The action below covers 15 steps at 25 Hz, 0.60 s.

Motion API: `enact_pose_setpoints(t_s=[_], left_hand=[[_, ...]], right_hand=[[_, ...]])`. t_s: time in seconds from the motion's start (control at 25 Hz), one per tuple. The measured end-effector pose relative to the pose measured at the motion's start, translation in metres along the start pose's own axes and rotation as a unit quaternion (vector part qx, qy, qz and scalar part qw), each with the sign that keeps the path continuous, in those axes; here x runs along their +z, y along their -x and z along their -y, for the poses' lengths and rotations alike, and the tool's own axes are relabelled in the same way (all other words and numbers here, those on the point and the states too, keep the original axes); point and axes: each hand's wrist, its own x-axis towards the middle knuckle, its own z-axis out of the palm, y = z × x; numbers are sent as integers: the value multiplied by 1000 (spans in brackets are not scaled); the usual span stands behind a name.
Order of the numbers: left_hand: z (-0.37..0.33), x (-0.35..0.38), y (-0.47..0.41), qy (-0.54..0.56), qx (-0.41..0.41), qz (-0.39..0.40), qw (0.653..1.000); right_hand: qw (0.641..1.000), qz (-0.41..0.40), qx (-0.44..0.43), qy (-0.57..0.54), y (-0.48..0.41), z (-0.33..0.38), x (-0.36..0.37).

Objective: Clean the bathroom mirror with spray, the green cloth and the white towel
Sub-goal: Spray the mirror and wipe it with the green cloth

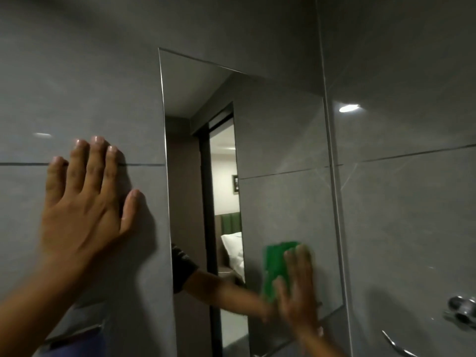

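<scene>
The mirror [270,150] hangs on the grey tiled wall [90,73], near a corner. The green cloth [274,266] is pressed flat against its lower right part under the right hand [298,287], whose fingers are spread over the cloth; the hand is blurred, which suggests a wiping stroke. The left hand [85,202] is open and empty, fingers wide, braced flat on the wall just left of the mirror. Judging by this, the cloth-wiping step is in hand. The glass above shows no clear streaks or droplets, though that is hard to tell. No spray bottle or white towel is in view, so the towel pass probably remains.
</scene>
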Motion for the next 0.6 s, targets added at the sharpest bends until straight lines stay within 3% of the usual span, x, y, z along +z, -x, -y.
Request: enact_pose_setpoints(t_s=[0.12,0.2,0.24,0.32,0.4,0.44,0.48,0.52,0.6], left_hand=[[-3,-5,2,-14,3,-14,1000],[-4,-6,1,-12,2,-19,1000],[-3,-7,1,-13,3,-21,1000],[-4,-4,1,-7,1,-28,1000],[-5,-2,2,-7,-3,-30,1000],[-5,-2,2,-4,-3,-32,999],[-5,-2,2,2,-1,-36,999],[-4,-3,1,6,2,-41,999],[-2,-6,1,6,6,-54,999]], right_hand=[[970,-88,209,-86,-45,-43,-6],[967,-104,211,-95,-80,2,-3],[979,-101,153,-91,-91,38,-2],[993,-58,-83,-64,-102,113,-8],[955,8,-291,-47,-136,160,-15],[941,7,-335,-35,-166,168,-22],[945,-13,-327,-30,-198,163,-26],[963,-41,-266,-31,-230,146,-28],[994,-90,-20,-57,-273,84,-36]])
